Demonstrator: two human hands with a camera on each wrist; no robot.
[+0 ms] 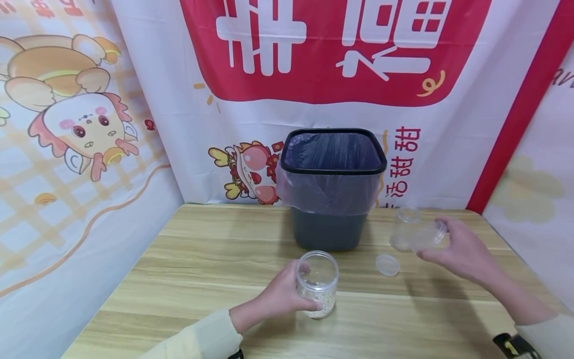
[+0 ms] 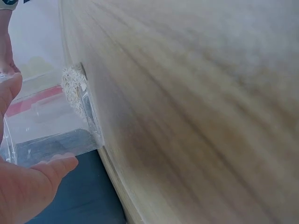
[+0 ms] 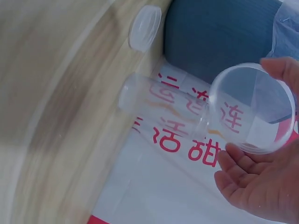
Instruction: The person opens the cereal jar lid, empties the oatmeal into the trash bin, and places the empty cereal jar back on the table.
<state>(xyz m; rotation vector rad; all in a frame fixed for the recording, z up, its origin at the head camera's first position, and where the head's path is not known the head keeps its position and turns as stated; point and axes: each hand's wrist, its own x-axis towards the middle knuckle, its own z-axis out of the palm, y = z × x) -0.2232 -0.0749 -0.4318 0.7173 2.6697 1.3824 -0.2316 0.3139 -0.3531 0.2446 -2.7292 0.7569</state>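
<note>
My left hand [image 1: 284, 294] grips a clear jar [image 1: 317, 274] by its side, fingers and thumb wrapped around it. Pale flaky bits [image 2: 74, 91] lie at the bottom of this jar, which stands upright on the table. At the right, my right hand [image 1: 462, 249] holds a second clear jar [image 1: 426, 238], tilted on its side, with its round rim [image 3: 215, 84] between thumb and fingers. Just behind it stands a third clear jar [image 1: 401, 234], upright and overlapped by the held one in the head view. A translucent lid [image 1: 387, 265] lies flat to the left of the right hand.
A dark bin [image 1: 329, 229] with a thin plastic liner [image 1: 332, 192] stands at the back of the wooden table [image 1: 215, 259]. Behind it hangs a printed cloth [image 1: 179, 124] with red and white lettering; more printed cloth [image 1: 134, 209] hangs at the left.
</note>
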